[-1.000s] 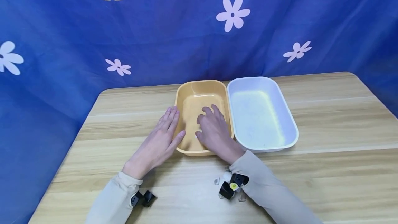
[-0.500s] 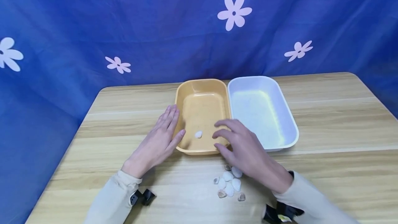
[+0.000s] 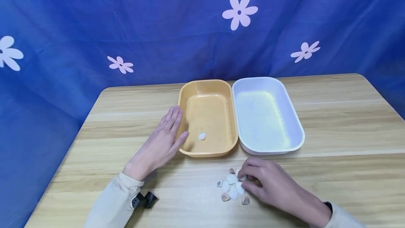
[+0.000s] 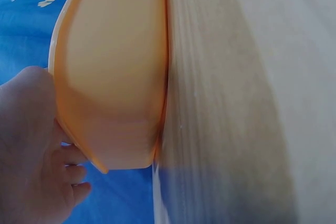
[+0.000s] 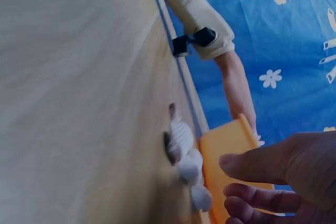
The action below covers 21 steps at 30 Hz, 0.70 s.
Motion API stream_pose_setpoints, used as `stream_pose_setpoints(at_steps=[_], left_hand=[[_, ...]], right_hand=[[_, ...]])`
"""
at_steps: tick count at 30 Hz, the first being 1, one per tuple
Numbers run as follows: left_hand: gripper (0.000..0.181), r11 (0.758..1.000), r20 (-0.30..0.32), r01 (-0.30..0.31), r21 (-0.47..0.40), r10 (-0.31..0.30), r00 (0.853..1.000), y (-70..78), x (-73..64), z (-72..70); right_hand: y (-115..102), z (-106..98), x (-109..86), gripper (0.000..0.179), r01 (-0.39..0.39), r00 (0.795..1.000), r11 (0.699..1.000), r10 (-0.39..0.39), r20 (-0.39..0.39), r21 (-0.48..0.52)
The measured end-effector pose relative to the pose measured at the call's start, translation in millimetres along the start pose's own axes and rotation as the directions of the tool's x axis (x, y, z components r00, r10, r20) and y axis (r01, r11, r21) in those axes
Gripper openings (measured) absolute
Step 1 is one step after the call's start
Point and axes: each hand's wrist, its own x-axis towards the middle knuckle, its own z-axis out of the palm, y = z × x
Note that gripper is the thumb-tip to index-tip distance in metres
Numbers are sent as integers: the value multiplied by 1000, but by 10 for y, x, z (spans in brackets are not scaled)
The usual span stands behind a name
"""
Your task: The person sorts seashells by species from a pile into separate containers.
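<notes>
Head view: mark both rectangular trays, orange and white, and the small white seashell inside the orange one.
Orange rectangular tray point(image 3: 209, 115): head view, bare floor.
White rectangular tray point(image 3: 260, 122): head view, bare floor.
Small white seashell point(image 3: 201, 136): head view, visible middle.

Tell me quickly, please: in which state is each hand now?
Left hand: open, fingers straight at the orange tray.
Right hand: open, thumb and fingers apart at the shells, nothing visibly gripped.

White and brownish shells point(image 3: 233, 193), clustered
</notes>
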Motion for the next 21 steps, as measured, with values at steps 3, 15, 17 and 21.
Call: stream_pose_setpoints(at_steps=[3,15,17,21], left_hand=[[69,1000,2,-2,2,2,1000,-1,6,8],[69,1000,5,1,-2,-1,1000,0,7,9],[69,1000,5,1,2,-1,1000,1,6,9],[69,1000,3,-6,9,6,1000,-7,10,9]], right_hand=[[56,22,-57,18,0,1000,999,-1,22,43],[175,108,-133,26,101,990,988,-111,88,116],[186,113,-134,26,97,990,989,-108,96,108],[210,129,-137,27,95,991,991,-104,89,95]])
